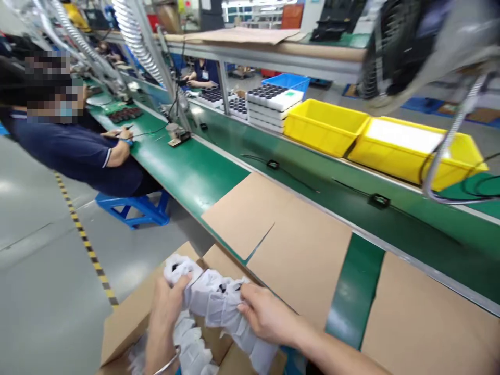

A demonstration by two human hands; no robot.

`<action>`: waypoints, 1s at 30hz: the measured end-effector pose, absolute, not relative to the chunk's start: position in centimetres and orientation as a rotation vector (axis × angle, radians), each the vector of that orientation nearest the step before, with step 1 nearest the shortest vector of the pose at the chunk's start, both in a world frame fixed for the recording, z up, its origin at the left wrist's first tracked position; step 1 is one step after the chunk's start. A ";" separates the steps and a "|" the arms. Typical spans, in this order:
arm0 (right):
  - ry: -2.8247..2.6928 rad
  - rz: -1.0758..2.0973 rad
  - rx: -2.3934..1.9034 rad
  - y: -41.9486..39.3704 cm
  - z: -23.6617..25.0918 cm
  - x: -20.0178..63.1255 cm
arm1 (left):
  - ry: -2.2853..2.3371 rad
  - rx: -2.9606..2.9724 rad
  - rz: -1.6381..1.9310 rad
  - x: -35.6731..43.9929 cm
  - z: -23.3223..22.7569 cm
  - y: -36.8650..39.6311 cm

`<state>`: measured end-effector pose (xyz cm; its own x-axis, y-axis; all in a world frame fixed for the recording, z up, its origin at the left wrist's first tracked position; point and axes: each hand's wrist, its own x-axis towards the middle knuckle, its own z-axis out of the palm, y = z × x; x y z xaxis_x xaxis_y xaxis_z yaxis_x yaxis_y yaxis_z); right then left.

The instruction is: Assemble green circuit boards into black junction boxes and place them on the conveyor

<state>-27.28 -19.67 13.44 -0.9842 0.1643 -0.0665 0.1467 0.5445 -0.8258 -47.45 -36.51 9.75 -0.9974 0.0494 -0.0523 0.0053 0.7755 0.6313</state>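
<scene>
Both of my hands grip a strip of white bagged parts (213, 299) over an open cardboard box (128, 317) at the bottom left. My left hand (166, 307) pinches the strip's left end, and my right hand (263, 315) clutches its right part. Dark pieces show through the white bags. More white bagged strips (193, 354) lie inside the box below my hands.
Flat cardboard sheets (273, 234) cover the green bench (187, 166) ahead. Two black cabled parts (378, 200) lie on the green conveyor. Yellow bins (324, 125), stacked white trays (273, 101) and a blue bin stand beyond. A seated person (78, 148) works at left on a blue stool.
</scene>
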 end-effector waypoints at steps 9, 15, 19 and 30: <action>-2.713 1.287 -0.652 4.7 11.4 -11.6 | 2.586 0.766 0.735 -37.9 8.3 -6.9; -2.516 0.922 -1.188 6.8 7.2 -2.1 | 2.625 1.108 0.713 -31.0 7.3 -3.7; -2.465 0.887 -1.216 4.5 5.5 1.8 | 2.342 1.590 0.742 -23.1 6.4 -6.0; -2.419 0.786 -1.226 3.4 5.4 -2.3 | 2.148 1.839 0.792 -21.0 4.3 -6.3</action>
